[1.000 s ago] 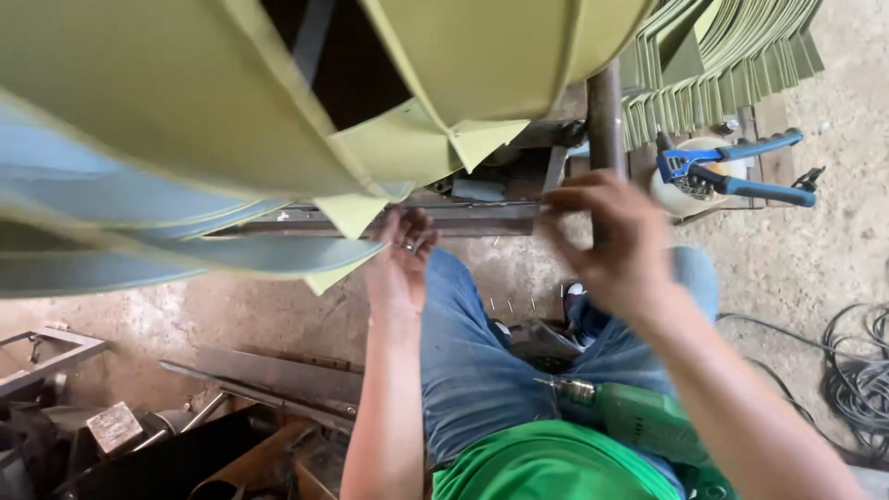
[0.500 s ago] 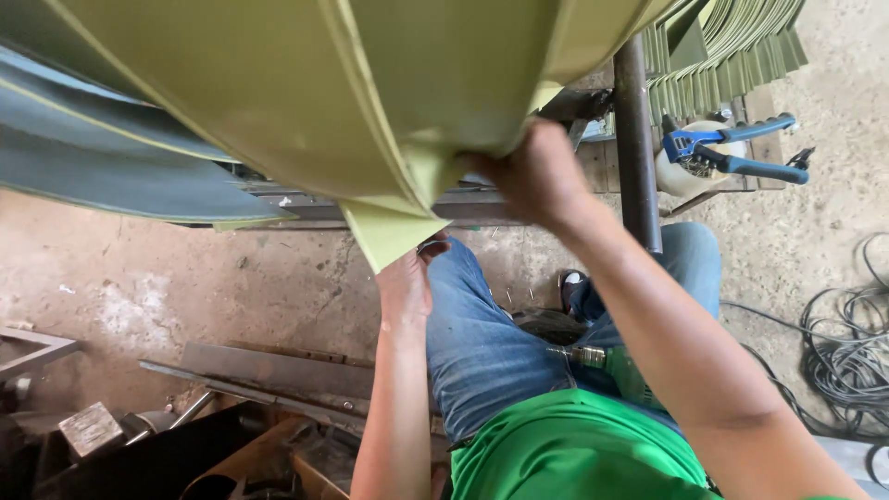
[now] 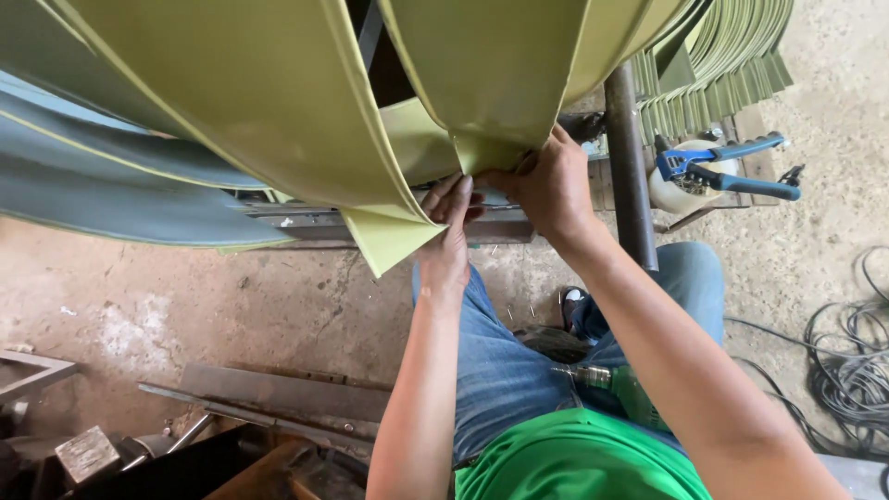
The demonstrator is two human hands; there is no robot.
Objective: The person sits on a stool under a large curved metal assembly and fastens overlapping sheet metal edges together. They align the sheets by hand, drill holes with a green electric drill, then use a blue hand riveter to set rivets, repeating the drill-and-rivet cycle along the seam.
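The right hand [image 3: 553, 190] has moved up and now pinches the lower corner of a yellow-green metal sheet [image 3: 505, 74]; the left hand [image 3: 449, 231], fingers loosely open, now touches beneath the neighbouring sheet [image 3: 278, 111].

Left arm: bare, stretched straight forward from the lower middle of the view.
Left hand [image 3: 448, 243]: raised, back towards the camera, fingers [image 3: 457, 196] extended upward and close together.
Right arm: bare, reaching diagonally from the lower right.
Right hand [image 3: 548, 187]: knuckles up, fingers curled in a pinching grip, just beside the left hand's fingertips.
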